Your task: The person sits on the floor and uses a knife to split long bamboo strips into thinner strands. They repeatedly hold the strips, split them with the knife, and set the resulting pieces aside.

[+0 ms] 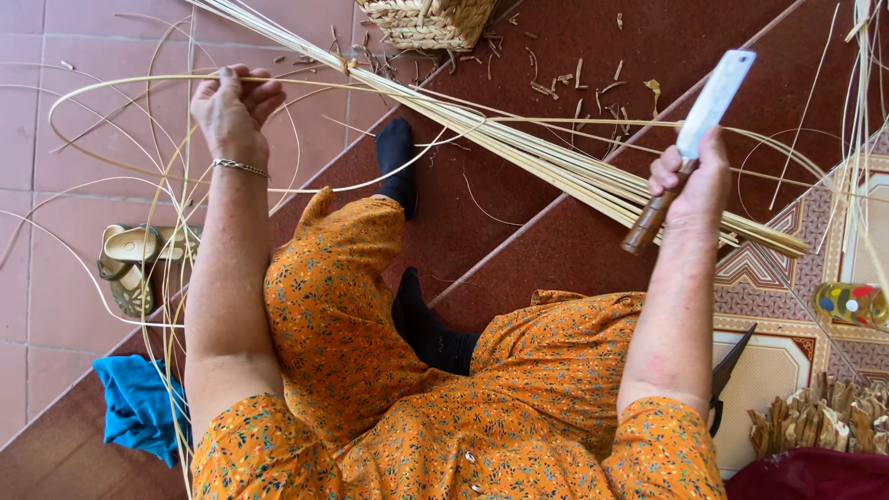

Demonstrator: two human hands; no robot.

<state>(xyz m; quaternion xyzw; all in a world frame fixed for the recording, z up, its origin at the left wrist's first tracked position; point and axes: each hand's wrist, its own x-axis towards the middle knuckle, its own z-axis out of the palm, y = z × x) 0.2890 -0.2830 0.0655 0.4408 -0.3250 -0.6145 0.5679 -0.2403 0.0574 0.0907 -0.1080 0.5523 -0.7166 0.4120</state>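
Head view, looking down over an orange floral dress (370,389) at a seated person with both arms raised. The left hand (233,106) is closed around thin pale cane strips (139,83) that loop out in wide arcs beyond it. The right hand (690,181) grips the brown wooden handle of a cleaver (711,104), its broad blade pointing up and away. Between the two hands a long bundle of split cane (556,162) lies slantwise across the floor, passing just beyond the black-socked feet (398,162).

Judging by the pose, the step in hand is drawing out a single strip with the left hand while the cleaver waits; the blade touches no cane at this moment. The next move would seem to call for bringing strip and edge together, keeping the strip taut and the fingers of the left hand well back from the blade.

Taking the bundle as the landmark: beyond its far end stands a woven basket (431,20), with shavings (574,88) scattered near it. Under the bundle is a dark red carpet (519,241); past the carpet's left edge the floor is pink tile (37,278), where a pair of tan sandals (130,264) sits and a blue cloth (139,403) lies nearer the person. To the right of the bundle's near end is a patterned mat (787,278), a colourful spotted cylinder (847,304), dark shears (727,366) partly hidden by the right arm, and a heap of short wood pieces (824,426).
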